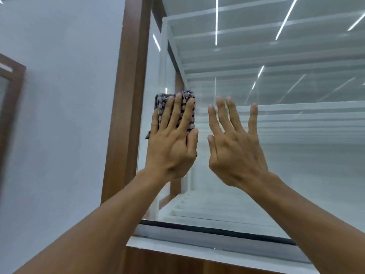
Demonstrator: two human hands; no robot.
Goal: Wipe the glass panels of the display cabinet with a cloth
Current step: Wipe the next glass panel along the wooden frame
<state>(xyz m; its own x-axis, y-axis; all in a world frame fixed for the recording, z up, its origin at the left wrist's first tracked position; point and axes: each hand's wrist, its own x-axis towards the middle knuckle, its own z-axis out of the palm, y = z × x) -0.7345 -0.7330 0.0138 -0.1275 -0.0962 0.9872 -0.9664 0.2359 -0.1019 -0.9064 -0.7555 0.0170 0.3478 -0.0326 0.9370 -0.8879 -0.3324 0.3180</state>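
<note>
Cloth (174,107), checked, folded, lies flat against glass panel (276,135) near brown wooden frame (126,95). Left hand (173,143) presses it, fingers straight and spread over fabric. Right hand (235,147) just beside, fingers spread, palm toward glass; contact unclear.

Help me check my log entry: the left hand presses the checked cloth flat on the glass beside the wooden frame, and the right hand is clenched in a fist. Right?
No fist: the head view shows the right hand open, fingers straight and spread, holding nothing. The left hand does press the checked cloth flat on the glass beside the wooden frame.
</note>
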